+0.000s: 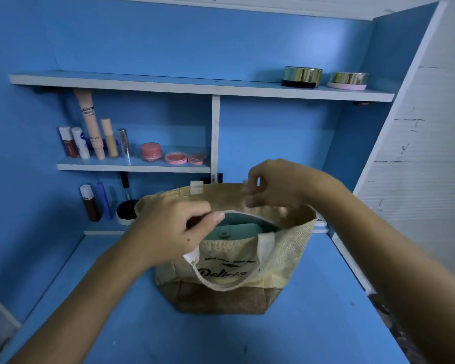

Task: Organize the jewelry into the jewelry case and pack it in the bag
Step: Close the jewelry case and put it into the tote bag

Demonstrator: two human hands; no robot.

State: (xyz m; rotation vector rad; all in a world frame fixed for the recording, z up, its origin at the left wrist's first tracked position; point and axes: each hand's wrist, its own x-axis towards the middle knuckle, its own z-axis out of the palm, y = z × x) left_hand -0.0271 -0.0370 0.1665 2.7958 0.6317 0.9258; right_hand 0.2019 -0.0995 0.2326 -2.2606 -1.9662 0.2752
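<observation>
While both hands work its mouth, 1 woven bag (pixel 281 261) stands upright on blue surface (pixel 313 334), w/ 1 teal jewelry case (pixel 243 227) inside. Left hand (pixel 172 232) grip pinches near rim; right hand (pixel 275 185) grip pinches far rim. 2 gold-lidded jars (pixel 302 76) on top shelf (pixel 168 84).

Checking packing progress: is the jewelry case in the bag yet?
In: the teal jewelry case sits inside the open tote bag.

Dim, cool-toned scene — brightest patch on the blue back wall (pixel 286 48) at upper right. Wide-angle lens bends the shelf (pixel 195 86) edges; right hand (pixel 276 183) is motion-blurred — glare streaks 2 gold lids (pixel 302 74).
</observation>
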